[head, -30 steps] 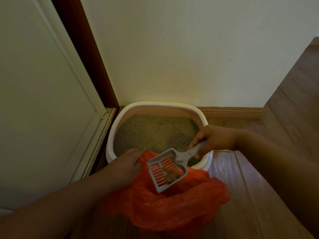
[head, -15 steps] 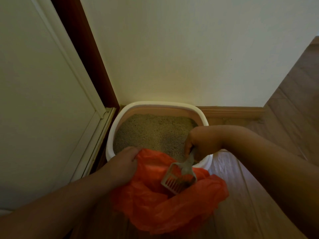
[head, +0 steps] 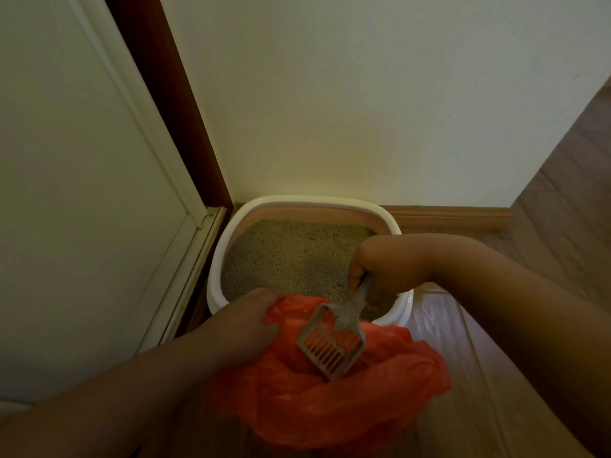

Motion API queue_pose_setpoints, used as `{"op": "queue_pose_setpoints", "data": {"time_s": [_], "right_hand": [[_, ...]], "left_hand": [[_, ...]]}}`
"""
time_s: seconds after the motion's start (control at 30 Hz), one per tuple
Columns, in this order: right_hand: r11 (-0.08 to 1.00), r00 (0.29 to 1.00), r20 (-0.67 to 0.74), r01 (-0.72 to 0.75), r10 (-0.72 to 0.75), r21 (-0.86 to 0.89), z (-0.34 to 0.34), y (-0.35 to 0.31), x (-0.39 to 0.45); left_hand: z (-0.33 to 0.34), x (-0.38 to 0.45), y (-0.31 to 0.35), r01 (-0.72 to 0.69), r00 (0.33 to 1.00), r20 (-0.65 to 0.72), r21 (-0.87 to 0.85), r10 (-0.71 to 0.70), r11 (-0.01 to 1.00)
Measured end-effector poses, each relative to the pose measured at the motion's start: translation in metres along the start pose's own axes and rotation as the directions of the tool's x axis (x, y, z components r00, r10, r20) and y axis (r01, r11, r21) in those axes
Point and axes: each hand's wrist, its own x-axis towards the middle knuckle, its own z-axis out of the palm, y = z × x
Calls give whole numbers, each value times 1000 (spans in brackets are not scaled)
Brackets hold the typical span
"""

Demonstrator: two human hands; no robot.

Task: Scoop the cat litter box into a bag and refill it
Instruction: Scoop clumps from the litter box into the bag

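Litter box (head: pixel 221 259): white rim, pinkish inner wall, set in the corner on the wood floor (head: pixel 489 375). Its back edge is tight to the cream wall (head: pixel 347 110) and its left edge sits just beside the door frame (head: pixel 185 269). We see tan litter (head: pixel 291 256) lying fairly level, well below the rim.

Scoop (head: pixel 332 345): grey, slotted, tipped head-down into the mouth of the orange bag (head: pixel 330 408). The handle rises up and away across the near rim of the box. Orange shows through the slots; we cannot tell whether anything is left in the scoop.

Our right hand (head: pixel 380 262) is wrapped round the top of the scoop handle, above the near right corner of the box, forearm coming in from the right.

Our left hand (head: pixel 241 328) pinches the bag's left edge, fingers curled over the plastic, touching the near rim of the box. The bag's mouth gapes between the two hands; its far lip overlaps the box's front edge, and the rest slumps on the floor toward us.

Room: hemmed in on the left by the white door (head: pixel 82 209) and the dark frame strip (head: pixel 172 104). On the right, open floorboards run along the wooden skirting (head: pixel 456 218) and past the wall's end.
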Motion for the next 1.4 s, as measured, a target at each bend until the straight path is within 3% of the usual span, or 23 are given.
{"op": "queue_pose_setpoints", "data": {"time_s": [0.27,0.47,0.57,0.67,0.73,0.93,1.07,1.2,1.4], "right_hand": [[967,995,-68,-48,67,251,-8,28,-13],[769,977,-154,-17,149,639,9,73,-18],[672,926,-225,-41,303,739,22,94,-13],[741,774,-384,-158,504,653,28,109,-4],[787,723,-431,-252,540,563,28,113,2],[817,688,-463,-363,559,447,33,109,14],[798,680,-456,-339,574,498,38,104,22],[769,624,-474,-368,622,523,50,104,33],[774,619,-470,-440,629,455,49,96,47]], "left_hand": [[2,1,-1,13,1000,18,41,-14,999],[5,0,-1,20,997,72,61,-24,998],[5,-2,-3,30,993,113,46,-35,999],[4,-4,-3,23,983,179,42,-31,999],[5,-4,-3,26,973,228,47,-36,999],[9,-4,-5,-9,966,258,69,-10,998],[6,-1,-10,18,986,167,41,-24,999],[5,-1,-13,24,996,86,25,-26,999],[4,5,-17,-1,996,-85,-3,1,1000]]}}
